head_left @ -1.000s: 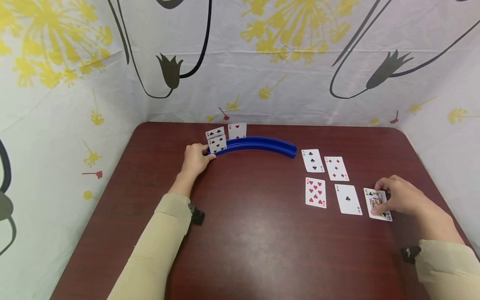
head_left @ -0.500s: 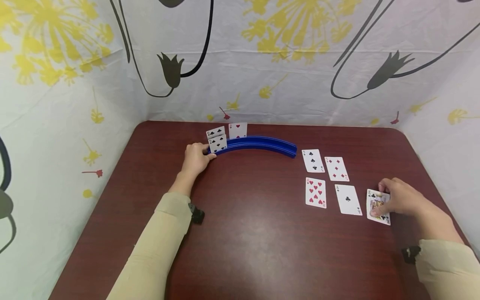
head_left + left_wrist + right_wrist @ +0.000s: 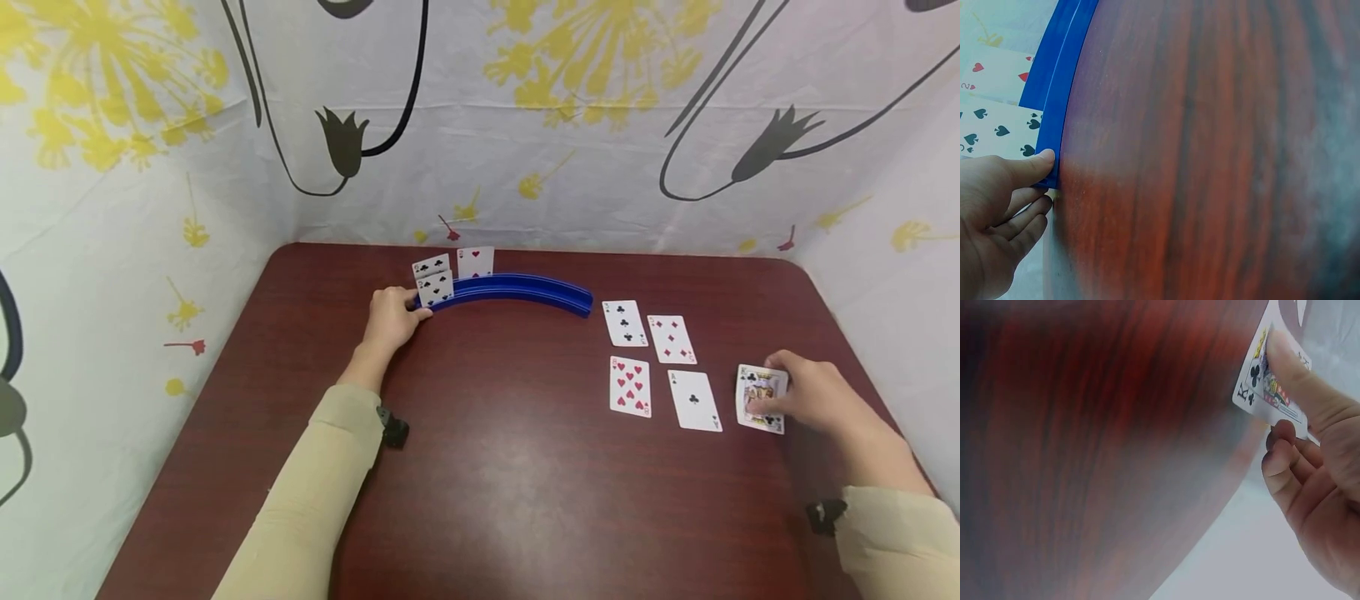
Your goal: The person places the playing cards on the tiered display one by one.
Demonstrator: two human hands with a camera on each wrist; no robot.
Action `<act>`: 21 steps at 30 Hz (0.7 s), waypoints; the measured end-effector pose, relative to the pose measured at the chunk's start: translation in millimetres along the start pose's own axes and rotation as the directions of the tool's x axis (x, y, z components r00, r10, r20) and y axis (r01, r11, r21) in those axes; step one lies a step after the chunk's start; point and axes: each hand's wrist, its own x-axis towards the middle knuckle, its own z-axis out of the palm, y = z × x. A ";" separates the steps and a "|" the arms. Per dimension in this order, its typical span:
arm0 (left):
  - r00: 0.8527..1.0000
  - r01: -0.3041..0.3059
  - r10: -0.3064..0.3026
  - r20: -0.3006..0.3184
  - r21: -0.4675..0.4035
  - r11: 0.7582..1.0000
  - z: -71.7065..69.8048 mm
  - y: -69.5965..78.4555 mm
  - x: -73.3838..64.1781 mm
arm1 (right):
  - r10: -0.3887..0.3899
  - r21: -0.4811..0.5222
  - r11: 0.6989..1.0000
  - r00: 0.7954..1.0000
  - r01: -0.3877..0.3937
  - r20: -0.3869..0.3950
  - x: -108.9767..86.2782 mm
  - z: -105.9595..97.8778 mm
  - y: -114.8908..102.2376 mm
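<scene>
My left hand grips the left end of a curved blue card holder. In the left wrist view, its thumb presses on the blue rim, with the other fingers at the end of the holder. A spade card stands in the holder beside that hand, partly covering another black-suited card behind it. To their right stands a two of hearts. My right hand pinches a king of clubs, thumb across its face and fingers behind it.
Left of the right hand, an ace of clubs, an eight of hearts, a three of clubs and a five of diamonds lie face up on the brown table. Patterned white cloth encloses the back and sides.
My right hand has drawn the king of clubs slightly rightward, away from the ace, and tilted it up. The left hand and the card holder have stayed in place.
</scene>
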 end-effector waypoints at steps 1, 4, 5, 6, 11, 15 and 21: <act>1.000 0.002 -0.002 0.000 0.000 1.000 0.1 0.0 0.0 | -0.018 -0.013 1.000 0.999 0.018 -0.033 -0.2 -0.3 0.5; 1.000 0.002 -0.002 -0.001 -0.001 1.000 0.1 0.3 0.0 | -0.080 -0.051 0.996 0.991 0.075 -0.107 -1.3 -0.7 1.7; 1.000 0.002 -0.002 -0.001 0.000 1.000 -0.1 0.5 -0.1 | -0.095 -0.057 0.994 0.987 0.088 -0.128 -1.8 -0.5 1.8; 1.000 0.002 -0.002 -0.001 0.001 1.000 -0.2 0.6 0.0 | -0.107 -0.058 0.993 0.983 0.099 -0.149 -2.3 -0.4 1.8; 1.000 0.008 -0.008 0.003 0.001 1.000 -0.1 0.4 0.0 | -0.141 -0.059 0.990 0.960 0.130 -0.243 -4.3 -2.7 2.9; 1.000 0.016 -0.016 0.005 -0.004 1.000 0.3 0.5 0.1 | -0.162 -0.051 0.987 0.940 0.154 -0.300 -4.6 -9.7 2.8; 1.000 0.009 -0.009 0.001 -0.003 1.000 0.4 0.1 1.4 | -0.154 0.000 0.987 0.936 0.162 -0.315 -5.6 -17.1 -1.6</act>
